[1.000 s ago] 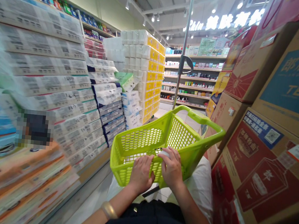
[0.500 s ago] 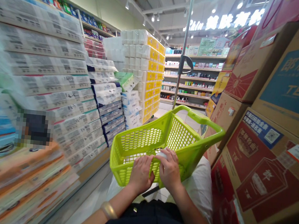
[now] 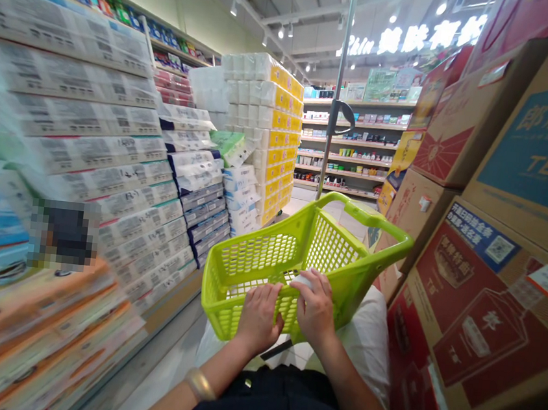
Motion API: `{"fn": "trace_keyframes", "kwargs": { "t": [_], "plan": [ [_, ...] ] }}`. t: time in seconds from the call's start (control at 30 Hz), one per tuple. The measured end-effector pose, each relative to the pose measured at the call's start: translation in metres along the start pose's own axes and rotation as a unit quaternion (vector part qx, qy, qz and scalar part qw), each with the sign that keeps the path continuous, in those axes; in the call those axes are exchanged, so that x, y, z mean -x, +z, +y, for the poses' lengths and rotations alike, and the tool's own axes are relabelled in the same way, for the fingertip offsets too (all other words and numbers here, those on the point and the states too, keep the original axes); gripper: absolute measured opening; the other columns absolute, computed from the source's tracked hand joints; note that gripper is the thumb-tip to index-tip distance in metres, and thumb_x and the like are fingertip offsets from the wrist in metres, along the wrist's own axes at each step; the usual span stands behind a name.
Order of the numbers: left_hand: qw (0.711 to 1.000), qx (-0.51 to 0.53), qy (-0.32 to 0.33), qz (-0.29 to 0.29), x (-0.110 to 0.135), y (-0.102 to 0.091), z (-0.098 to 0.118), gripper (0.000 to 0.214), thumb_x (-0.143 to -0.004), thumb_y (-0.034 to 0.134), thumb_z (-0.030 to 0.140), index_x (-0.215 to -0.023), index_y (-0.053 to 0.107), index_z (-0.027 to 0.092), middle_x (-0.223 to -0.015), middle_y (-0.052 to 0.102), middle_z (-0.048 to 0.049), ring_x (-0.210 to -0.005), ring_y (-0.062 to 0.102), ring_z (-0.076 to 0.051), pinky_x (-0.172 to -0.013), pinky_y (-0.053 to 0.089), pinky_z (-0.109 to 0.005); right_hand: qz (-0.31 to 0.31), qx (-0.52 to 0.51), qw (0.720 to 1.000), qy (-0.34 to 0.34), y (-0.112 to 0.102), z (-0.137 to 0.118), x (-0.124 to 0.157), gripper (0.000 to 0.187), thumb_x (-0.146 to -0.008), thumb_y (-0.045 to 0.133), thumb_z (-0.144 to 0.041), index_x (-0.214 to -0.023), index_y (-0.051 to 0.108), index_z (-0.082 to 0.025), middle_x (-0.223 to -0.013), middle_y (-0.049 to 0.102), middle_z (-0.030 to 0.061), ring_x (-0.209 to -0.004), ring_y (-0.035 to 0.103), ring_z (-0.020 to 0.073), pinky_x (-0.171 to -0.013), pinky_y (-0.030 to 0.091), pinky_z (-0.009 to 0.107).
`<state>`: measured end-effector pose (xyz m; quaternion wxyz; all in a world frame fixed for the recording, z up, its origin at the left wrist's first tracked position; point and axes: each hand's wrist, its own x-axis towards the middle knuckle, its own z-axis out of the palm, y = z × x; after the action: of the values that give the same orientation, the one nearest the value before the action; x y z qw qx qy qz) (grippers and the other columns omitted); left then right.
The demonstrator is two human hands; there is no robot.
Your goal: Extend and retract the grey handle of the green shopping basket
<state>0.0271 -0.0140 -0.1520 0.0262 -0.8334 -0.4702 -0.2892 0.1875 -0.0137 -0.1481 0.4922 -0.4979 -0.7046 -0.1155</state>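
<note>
A lime-green plastic shopping basket (image 3: pixel 268 256) sits in front of me at lap height, its handle (image 3: pixel 374 222) swung to the far side. My left hand (image 3: pixel 257 317) grips the basket's near rim with fingers curled over it. My right hand (image 3: pixel 315 307) is closed beside it on the same rim, with a small white thing (image 3: pixel 302 280) under its fingertips that I cannot make out. A gold bangle (image 3: pixel 200 384) is on my left wrist.
Stacked tissue and paper packs (image 3: pixel 111 168) fill the shelves on the left. Large cardboard cartons (image 3: pixel 494 254) are piled close on the right. A white bag (image 3: pixel 367 345) lies under the basket. A metal pole (image 3: pixel 338 88) and more shelves (image 3: pixel 354 141) stand ahead down the narrow aisle.
My right hand shifted slightly along the rim and back. The basket and my left hand stay as they were.
</note>
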Motion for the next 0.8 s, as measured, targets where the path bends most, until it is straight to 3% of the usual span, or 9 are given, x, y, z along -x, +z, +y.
{"fn": "trace_keyframes", "kwargs": {
  "t": [0.13, 0.37, 0.6, 0.8],
  "plan": [
    [1.0, -0.004, 0.002, -0.001, 0.0, 0.0, 0.0, 0.056, -0.071, 0.055, 0.018, -0.126, 0.046, 0.017, -0.113, 0.058, -0.0113, -0.107, 0.051, -0.029, -0.097, 0.037, -0.045, -0.019, 0.002, 1.0, -0.016, 0.001, -0.002, 0.001, 0.041, -0.08, 0.044, -0.003, -0.099, 0.071, -0.026, -0.117, 0.063, 0.0048, -0.124, 0.047, 0.0229, -0.111, 0.033, 0.045],
    [1.0, -0.011, 0.002, 0.0, 0.0, 0.0, 0.001, 0.058, -0.071, 0.054, 0.018, -0.128, 0.045, 0.016, -0.113, 0.058, -0.0106, -0.107, 0.051, -0.028, -0.097, 0.037, -0.043, 0.064, 0.037, 0.996, 0.051, -0.013, 0.02, -0.008, 0.038, -0.082, 0.043, -0.003, -0.096, 0.072, -0.022, -0.12, 0.061, 0.0078, -0.129, 0.041, 0.0251, -0.11, 0.034, 0.047],
    [1.0, -0.014, 0.013, 0.003, 0.0, 0.002, -0.002, 0.055, -0.072, 0.054, 0.02, -0.126, 0.045, 0.014, -0.113, 0.058, -0.0121, -0.107, 0.05, -0.029, -0.098, 0.036, -0.045, -0.019, -0.018, 0.999, -0.028, 0.008, -0.008, 0.004, 0.043, -0.079, 0.044, -0.002, -0.104, 0.07, -0.027, -0.117, 0.064, 0.0034, -0.124, 0.047, 0.0216, -0.112, 0.03, 0.043],
    [1.0, -0.007, 0.003, -0.004, 0.0, 0.0, -0.001, 0.058, -0.071, 0.054, 0.018, -0.128, 0.044, 0.016, -0.113, 0.058, -0.0108, -0.107, 0.05, -0.028, -0.098, 0.035, -0.043, 0.054, 0.025, 0.998, 0.036, -0.006, 0.015, -0.007, 0.038, -0.082, 0.042, -0.003, -0.097, 0.072, -0.023, -0.119, 0.062, 0.0071, -0.127, 0.043, 0.0239, -0.11, 0.033, 0.046]
  ]
}}
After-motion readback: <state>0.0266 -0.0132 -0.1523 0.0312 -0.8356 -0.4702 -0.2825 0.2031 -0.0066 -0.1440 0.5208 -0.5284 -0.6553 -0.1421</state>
